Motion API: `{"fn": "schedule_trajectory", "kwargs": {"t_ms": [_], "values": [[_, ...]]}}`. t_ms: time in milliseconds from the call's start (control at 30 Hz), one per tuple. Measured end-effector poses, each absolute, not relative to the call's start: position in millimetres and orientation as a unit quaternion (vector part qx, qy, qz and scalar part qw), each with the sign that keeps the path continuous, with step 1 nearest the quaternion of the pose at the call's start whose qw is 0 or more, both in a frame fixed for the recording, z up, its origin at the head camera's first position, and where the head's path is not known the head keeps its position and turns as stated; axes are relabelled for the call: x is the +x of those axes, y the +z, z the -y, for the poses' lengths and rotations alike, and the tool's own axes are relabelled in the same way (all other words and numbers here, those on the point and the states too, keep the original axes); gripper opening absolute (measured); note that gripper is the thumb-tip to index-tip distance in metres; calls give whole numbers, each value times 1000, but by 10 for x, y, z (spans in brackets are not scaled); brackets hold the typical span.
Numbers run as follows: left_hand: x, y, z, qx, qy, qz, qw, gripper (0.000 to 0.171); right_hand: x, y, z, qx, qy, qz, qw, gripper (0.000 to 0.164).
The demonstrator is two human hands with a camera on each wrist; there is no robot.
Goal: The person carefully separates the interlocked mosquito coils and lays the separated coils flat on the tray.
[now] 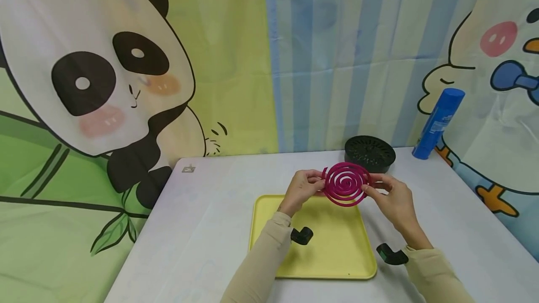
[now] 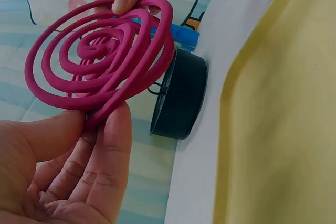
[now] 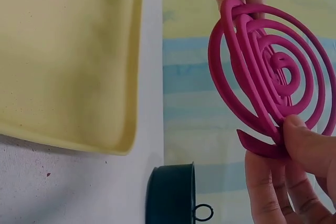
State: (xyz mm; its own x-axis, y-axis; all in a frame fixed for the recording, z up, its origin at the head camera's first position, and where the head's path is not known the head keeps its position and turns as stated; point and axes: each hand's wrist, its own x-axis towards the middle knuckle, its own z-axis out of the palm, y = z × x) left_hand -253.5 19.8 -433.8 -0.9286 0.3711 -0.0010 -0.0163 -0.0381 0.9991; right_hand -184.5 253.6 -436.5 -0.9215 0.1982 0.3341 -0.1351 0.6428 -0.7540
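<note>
A magenta mosquito coil (image 1: 346, 183) is held up above the far part of a yellow tray (image 1: 328, 242), its spiral facing the head camera. My left hand (image 1: 298, 192) pinches its left edge between thumb and fingers. On the opposite edge, my right hand (image 1: 395, 201) pinches it the same way. Seen from the left wrist, the coil (image 2: 58, 84) has rings spread apart in depth, as if two spirals lie together. In the right wrist view, a pointed outer end of the coil (image 3: 257, 144) sticks out beside the right thumb.
Behind the coil stands a round black pierced-lid tin (image 1: 369, 153) with a small wire loop. A blue spray can (image 1: 439, 123) is at the table's back right corner. The white table (image 1: 202, 228) meets a cartoon-printed curtain (image 1: 227, 60) at the back.
</note>
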Motion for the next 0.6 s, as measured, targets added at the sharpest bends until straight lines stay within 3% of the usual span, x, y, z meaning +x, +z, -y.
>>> {"fn": "schedule_trajectory", "kwargs": {"t_ms": [233, 600], "values": [[-2514, -4320, -219, 123, 694, -696, 140, 12, -1856, -4368, -2530, -14, 415, 886, 208, 29], [-2487, -4310, -254, 123, 667, -727, 111, 9, -1855, -4334, -2561, -11, 399, 898, 186, 29]]}}
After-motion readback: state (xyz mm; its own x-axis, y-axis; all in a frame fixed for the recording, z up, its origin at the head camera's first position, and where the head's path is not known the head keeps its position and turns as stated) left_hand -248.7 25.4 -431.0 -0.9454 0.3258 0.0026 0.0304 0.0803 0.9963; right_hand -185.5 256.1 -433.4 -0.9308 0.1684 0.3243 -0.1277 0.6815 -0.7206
